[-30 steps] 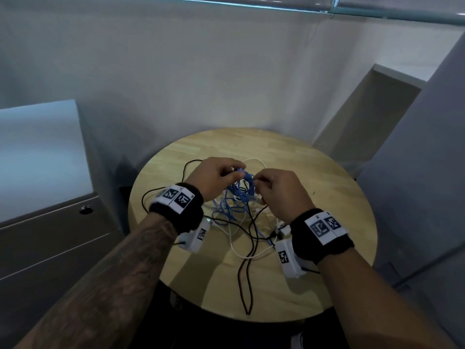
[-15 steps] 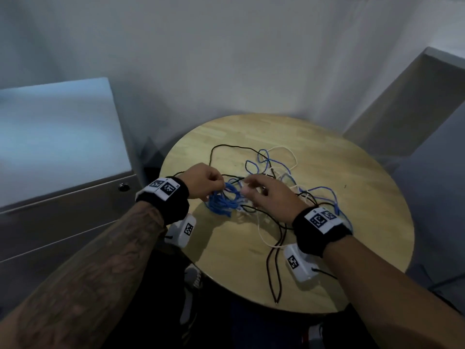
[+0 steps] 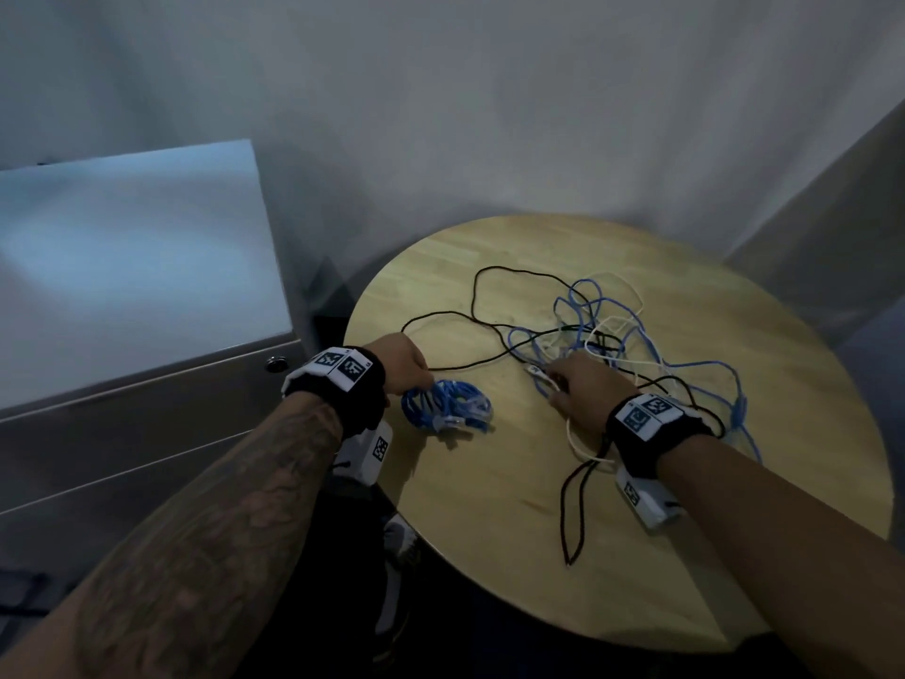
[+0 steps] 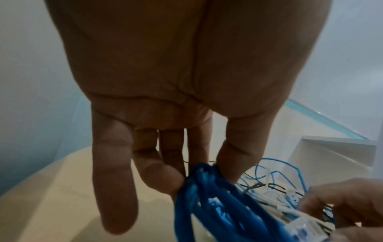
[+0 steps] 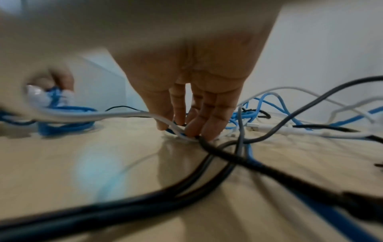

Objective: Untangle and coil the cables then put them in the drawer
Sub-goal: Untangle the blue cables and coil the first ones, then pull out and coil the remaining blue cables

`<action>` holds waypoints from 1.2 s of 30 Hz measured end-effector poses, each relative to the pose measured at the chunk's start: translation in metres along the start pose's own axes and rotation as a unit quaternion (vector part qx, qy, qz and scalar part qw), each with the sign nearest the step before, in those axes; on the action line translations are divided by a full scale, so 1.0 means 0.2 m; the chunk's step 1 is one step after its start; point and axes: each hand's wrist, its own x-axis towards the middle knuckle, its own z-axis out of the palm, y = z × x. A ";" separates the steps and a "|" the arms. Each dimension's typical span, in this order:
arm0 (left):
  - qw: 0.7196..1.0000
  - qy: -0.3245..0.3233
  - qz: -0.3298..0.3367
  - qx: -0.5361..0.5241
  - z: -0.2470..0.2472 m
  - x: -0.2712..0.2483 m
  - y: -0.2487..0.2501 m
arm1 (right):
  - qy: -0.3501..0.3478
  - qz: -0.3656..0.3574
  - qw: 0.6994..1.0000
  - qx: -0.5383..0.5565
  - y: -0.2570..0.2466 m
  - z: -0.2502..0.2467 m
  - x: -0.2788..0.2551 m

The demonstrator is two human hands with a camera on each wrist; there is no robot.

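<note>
A coiled blue cable [image 3: 448,409] lies on the round wooden table [image 3: 489,521] near its left edge. My left hand [image 3: 404,367] pinches the coil's rim between thumb and fingers; the left wrist view shows the hand [image 4: 186,176] on the coil [image 4: 217,204]. My right hand [image 3: 573,389] is to the right of the coil, apart from it. Its straight fingertips [image 5: 190,129] press down on a white cable [image 5: 124,114] at the edge of a tangle of blue, white and black cables [image 3: 612,335]. A black cable [image 3: 573,507] trails toward the table's near edge.
A grey cabinet [image 3: 122,267] stands left of the table, its drawer fronts [image 3: 122,433] closed, with a round lock [image 3: 276,363] at the top right. Grey walls surround the table, and a panel stands at the far right.
The right hand let go of the blue coil and came down on the tangle. The left hand carried the coil left and down onto the table. My view turned left.
</note>
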 end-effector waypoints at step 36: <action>0.963 0.061 0.212 -0.156 0.34 0.37 0.88 | 0.297 -0.063 0.761 0.573 0.25 -0.70 -0.21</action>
